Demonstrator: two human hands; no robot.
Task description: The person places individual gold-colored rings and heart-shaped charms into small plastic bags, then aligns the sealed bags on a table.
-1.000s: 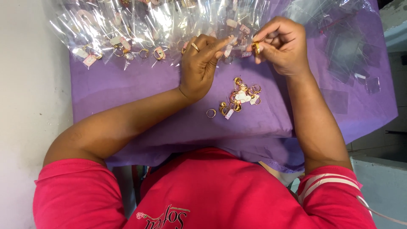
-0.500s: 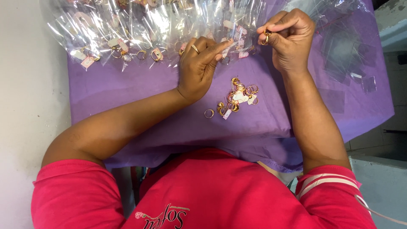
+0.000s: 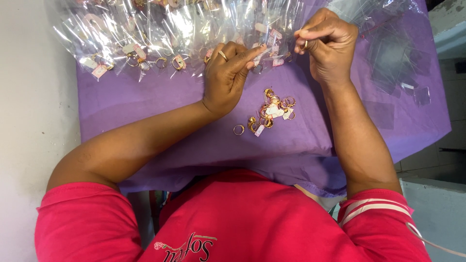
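Observation:
My right hand [image 3: 329,42] is raised over the purple cloth [image 3: 145,111] and pinches a small gold ring [image 3: 305,44] between thumb and fingers. My left hand [image 3: 228,73] is curled beside it, its fingertips holding the edge of a small clear plastic bag [image 3: 264,51]. A ring is worn on one left finger. Just below both hands lies a small heap of loose gold rings with white tags [image 3: 272,109], and one lone ring [image 3: 239,129] sits to its left.
A row of clear bags with tagged rings [image 3: 145,39] spreads along the far edge of the cloth. Empty clear bags [image 3: 393,58] lie at the far right. A pale wall or floor [image 3: 29,97] borders the left; my red shirt [image 3: 233,223] fills the foreground.
My right hand has lifted the ring up and to the right, away from the left hand. The left hand has stayed near the bags, fingertips still on the clear plastic.

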